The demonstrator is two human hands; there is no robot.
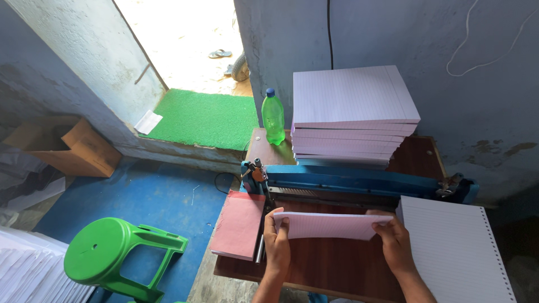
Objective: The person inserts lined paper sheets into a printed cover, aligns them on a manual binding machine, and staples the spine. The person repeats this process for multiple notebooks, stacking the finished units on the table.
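The left hand (pixel 277 238) and the right hand (pixel 394 238) each grip one end of a thin sheaf of lined paper (pixel 331 225), held over the wooden table (pixel 331 264) just before the blue punching machine (pixel 359 180); a punched stack (pixel 455 252) lies right of it; a taller pile (pixel 353 112) stands behind.

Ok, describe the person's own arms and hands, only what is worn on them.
Both forearms are bare: no sleeves reach into view. The left hand and the right hand wear no gloves, and no rings, watch or bracelets can be seen.
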